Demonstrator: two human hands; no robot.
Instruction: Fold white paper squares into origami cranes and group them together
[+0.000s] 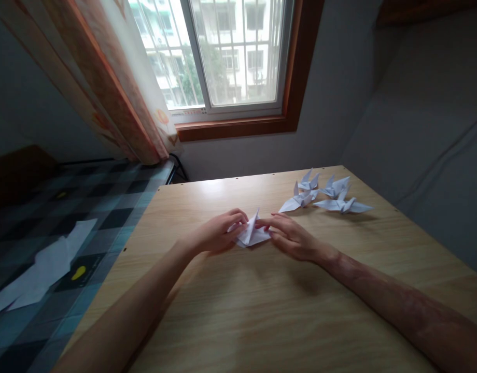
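Observation:
A partly folded piece of white paper (251, 234) lies on the wooden table (262, 311), with one pointed flap standing up. My left hand (219, 233) holds its left side with curled fingers. My right hand (291, 237) pinches its right side, fingertips on the raised flap. Both hands rest on the table near its middle.
Several finished white paper cranes (324, 196) sit at the table's far right. A bed with a dark checked cover (59, 217) and loose white paper sheets (40, 269) lies to the left. A curtain (117, 93) and window are behind; a grey wall is on the right.

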